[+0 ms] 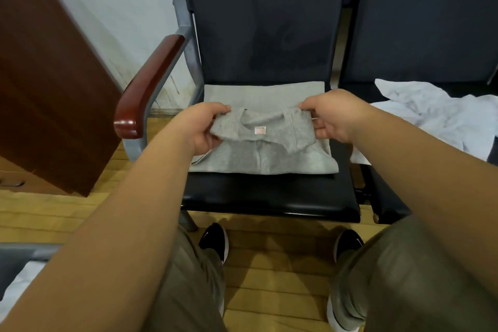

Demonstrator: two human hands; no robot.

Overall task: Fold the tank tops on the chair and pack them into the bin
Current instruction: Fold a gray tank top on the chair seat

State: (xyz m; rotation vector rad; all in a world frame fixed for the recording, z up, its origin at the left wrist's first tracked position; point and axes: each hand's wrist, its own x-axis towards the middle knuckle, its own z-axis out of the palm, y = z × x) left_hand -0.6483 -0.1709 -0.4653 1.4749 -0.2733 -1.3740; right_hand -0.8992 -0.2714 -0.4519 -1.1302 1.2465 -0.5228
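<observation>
I've got the soft grey cotton tank top [264, 162] on the black padded chair seat [269, 194], straight ahead of me. My left hand [204, 127] and right hand [331, 116] are level, and each pinches one side of the raised neck end over the garment's middle. The far hem lies beyond both hands, so the fold probably goes forward, though the bunched layers leave me unsure.

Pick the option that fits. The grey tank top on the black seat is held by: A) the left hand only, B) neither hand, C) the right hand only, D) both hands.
D: the left hand and right hand each pinch one end of the grey tank top above the black chair seat.
</observation>
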